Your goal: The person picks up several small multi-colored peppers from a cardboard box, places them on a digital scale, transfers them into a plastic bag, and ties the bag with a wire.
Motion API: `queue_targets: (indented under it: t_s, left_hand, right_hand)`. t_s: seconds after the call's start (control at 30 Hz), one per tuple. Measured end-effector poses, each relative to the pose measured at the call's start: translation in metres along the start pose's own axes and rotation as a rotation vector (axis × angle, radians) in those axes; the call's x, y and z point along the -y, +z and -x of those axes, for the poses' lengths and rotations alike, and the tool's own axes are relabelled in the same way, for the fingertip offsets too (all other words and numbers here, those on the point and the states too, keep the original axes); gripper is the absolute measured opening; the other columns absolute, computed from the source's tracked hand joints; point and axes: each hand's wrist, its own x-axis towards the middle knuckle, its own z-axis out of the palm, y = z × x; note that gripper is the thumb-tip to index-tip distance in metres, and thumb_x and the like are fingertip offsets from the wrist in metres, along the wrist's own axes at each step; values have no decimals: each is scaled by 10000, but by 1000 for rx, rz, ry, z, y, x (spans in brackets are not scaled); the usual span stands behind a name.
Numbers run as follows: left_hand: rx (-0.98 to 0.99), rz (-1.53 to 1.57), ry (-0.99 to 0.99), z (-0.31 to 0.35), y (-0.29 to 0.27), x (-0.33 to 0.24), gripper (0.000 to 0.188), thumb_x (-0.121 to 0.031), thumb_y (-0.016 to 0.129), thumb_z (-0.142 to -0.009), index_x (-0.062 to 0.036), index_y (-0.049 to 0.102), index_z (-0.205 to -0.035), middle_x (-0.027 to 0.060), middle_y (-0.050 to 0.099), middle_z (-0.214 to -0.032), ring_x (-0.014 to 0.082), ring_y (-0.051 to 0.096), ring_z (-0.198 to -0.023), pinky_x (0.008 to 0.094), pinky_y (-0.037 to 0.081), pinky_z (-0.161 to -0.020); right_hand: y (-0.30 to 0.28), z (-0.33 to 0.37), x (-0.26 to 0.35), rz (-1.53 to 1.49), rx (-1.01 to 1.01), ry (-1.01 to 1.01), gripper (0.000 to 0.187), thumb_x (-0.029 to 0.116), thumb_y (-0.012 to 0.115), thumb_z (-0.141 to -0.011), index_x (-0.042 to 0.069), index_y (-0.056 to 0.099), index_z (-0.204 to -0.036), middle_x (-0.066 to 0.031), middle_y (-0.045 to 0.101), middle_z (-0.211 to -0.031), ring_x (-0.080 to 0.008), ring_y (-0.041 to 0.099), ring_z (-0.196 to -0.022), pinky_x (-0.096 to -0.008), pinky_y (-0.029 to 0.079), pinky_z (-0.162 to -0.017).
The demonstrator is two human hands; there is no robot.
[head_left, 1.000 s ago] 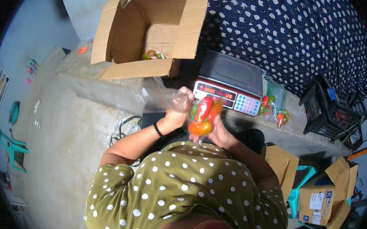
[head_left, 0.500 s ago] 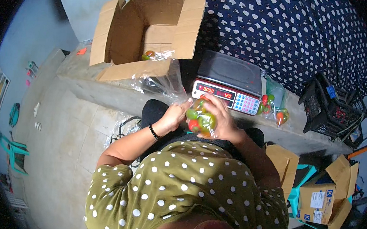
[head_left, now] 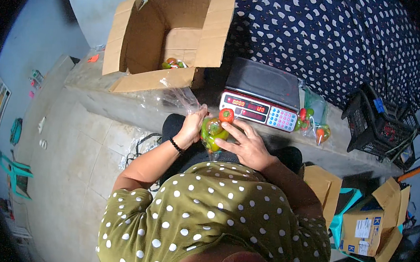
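Over my lap is a clear plastic bag of bell peppers (head_left: 211, 135), mostly green. A red bell pepper (head_left: 226, 115) shows at its upper right; whether it lies inside the plastic I cannot tell. My left hand (head_left: 192, 127) is closed on the gathered plastic at the left of the peppers, and a loose clear length trails up toward the big box. My right hand (head_left: 249, 147) has its fingers spread, their tips against the right side of the peppers. Just beyond stands a digital scale (head_left: 264, 79) with a dark, bare plate and a lit display.
An open cardboard box (head_left: 121, 42) on the concrete ledge (head_left: 119, 106) holds several peppers (head_left: 174, 63). Bagged peppers (head_left: 313, 122) lie right of the scale. Black plastic crates (head_left: 383, 124) stand farther right, above another cardboard box (head_left: 363, 234). A patterned dark-blue cloth (head_left: 323, 36) hangs behind.
The bag of peppers has shifted left and turned. My right hand has loosened from around it and spread its fingers. My left hand has moved slightly left with the plastic.
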Motion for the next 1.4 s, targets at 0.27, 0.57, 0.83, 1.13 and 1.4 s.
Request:
queue_targets:
  t_s: [0.27,0.57,0.83,1.13,1.4]
  left_hand:
    - [8,-317,266,-17,-2,47,322,-314,401,-907,-60,486,-728,57,455,-628,171,443,-567,317,354,-509]
    - [-154,-449,398,-28,-14,19,456,-368,332,-916,-23,547,-710,64,542,-587,157,484,-540,321,395,-523]
    - [74,-78,191,-29,-15,75,359,-306,406,-906,-30,529,-710,100,544,-700,149,524,-660,308,404,-568]
    - [25,-758,1092,-13,9,-5,95,-107,446,-773,-16,471,-774,125,442,-715,306,471,-688,371,409,-628]
    - [117,367,-44,-48,-24,16,326,-370,433,-883,-66,510,-794,73,554,-739,156,556,-677,289,476,-599]
  right_hand:
    - [28,3,-7,-1032,-164,512,690,530,562,-730,97,370,-1232,-158,462,-1153,-295,479,-1029,-442,399,-843]
    - [10,3,11,-1235,158,570,283,135,480,-830,76,537,-1101,-101,592,-923,-206,555,-847,-356,419,-818]
    - [9,-2,-12,149,-10,-46,780,274,702,-613,267,319,-1291,-138,327,-1289,-354,271,-1208,-524,160,-990]
    - [51,4,-5,-2127,120,1052,600,542,344,-831,0,540,-998,-202,586,-885,-264,589,-691,-376,481,-663]
    - [7,-10,11,110,-40,-200,441,91,563,-696,279,553,-1095,-61,426,-1227,-310,378,-1118,-443,337,-910]
